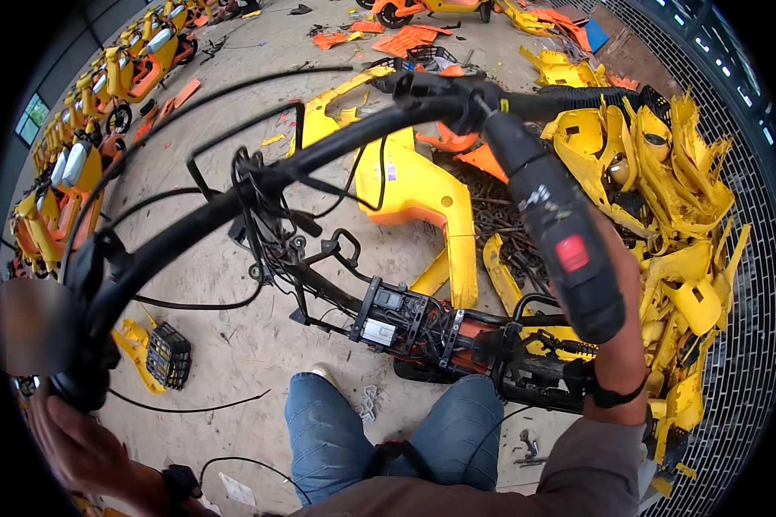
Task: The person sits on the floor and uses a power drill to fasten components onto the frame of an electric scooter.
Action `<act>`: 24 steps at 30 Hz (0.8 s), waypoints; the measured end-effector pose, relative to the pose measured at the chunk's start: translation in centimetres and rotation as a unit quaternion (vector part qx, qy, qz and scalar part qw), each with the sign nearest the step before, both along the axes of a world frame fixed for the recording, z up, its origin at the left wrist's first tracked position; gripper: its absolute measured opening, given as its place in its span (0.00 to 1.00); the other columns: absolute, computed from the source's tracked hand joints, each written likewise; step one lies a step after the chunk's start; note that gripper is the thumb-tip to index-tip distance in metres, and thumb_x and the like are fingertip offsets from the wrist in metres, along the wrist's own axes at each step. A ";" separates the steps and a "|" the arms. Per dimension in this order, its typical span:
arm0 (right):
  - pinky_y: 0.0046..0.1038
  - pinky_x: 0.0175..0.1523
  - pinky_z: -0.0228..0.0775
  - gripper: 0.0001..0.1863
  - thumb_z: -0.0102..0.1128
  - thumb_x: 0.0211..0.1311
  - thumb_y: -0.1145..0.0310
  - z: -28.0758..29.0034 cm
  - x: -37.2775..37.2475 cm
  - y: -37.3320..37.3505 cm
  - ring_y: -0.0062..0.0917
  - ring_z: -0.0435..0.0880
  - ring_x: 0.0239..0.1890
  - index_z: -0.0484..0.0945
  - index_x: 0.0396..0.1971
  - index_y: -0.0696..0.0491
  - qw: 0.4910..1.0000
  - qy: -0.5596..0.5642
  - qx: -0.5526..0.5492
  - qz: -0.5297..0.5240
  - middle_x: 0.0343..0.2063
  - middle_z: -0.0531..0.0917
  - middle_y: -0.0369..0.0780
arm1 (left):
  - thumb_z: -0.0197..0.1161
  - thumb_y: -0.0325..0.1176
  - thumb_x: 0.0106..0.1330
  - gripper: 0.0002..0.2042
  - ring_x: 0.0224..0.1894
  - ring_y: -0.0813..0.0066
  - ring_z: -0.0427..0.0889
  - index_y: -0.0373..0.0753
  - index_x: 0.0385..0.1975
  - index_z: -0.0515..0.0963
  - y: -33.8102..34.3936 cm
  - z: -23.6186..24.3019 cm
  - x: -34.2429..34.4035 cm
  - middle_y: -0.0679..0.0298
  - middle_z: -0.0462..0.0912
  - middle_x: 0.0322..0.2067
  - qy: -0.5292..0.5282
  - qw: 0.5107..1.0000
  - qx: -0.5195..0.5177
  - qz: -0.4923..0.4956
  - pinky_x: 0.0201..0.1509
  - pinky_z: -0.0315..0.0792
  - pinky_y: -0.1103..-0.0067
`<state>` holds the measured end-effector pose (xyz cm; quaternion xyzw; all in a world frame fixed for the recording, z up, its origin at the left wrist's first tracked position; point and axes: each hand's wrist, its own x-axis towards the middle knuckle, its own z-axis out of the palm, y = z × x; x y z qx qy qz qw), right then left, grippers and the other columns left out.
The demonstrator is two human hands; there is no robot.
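A stripped-down scooter frame lies across in front of me, its black handlebar (200,215) slanting from lower left to upper right. My left hand (90,452) is closed round the handlebar's near left end, its fingers partly hidden. A black cordless drill (547,202) with a red patch is in my right hand (622,280); the tool hides most of those fingers. Its bit touches, or almost touches, a clamp (472,102) near the bar's far right end. Tangled black cables (263,194) hang at the bar's middle. Below sits an exposed electronics tray (405,323) with wires.
Broken yellow panels (677,207) are heaped at the right against a brick wall (746,284). A yellow body cover (422,189) lies beyond the frame, beside metal parts (509,228). Yellow scooters (129,73) line the far left. A black basket (169,356) is on the floor.
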<state>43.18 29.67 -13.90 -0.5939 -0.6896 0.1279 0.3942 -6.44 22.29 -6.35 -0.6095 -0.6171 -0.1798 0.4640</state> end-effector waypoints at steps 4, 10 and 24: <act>0.35 0.58 0.76 0.42 0.78 0.47 0.65 -0.4 0.4 0.1 0.42 0.86 0.52 0.72 0.65 0.58 0.997 0.052 -0.016 0.051 0.54 0.84 0.50 | 0.50 0.35 0.76 0.16 0.38 0.55 0.86 0.31 0.41 0.83 -0.2 2.0 2.5 0.55 0.87 0.35 0.034 0.997 -0.061 0.015 0.49 0.75 0.65; 0.34 0.54 0.77 0.38 0.75 0.48 0.69 4.4 0.4 -0.4 0.42 0.87 0.48 0.74 0.64 0.55 0.996 0.054 -0.033 0.056 0.50 0.86 0.49 | 0.61 0.34 0.64 0.07 0.35 0.60 0.84 0.40 0.35 0.84 -0.1 4.9 5.3 0.61 0.86 0.30 -0.122 0.987 -0.102 -0.010 0.43 0.73 0.68; 0.37 0.56 0.76 0.33 0.64 0.59 0.70 11.4 1.3 -1.7 0.44 0.83 0.55 0.70 0.68 0.46 0.986 0.033 -0.146 0.072 0.54 0.83 0.48 | 0.62 0.30 0.61 0.14 0.50 0.53 0.78 0.37 0.47 0.78 4.8 11.0 8.4 0.55 0.82 0.43 -0.296 0.948 -0.112 -0.017 0.55 0.71 0.62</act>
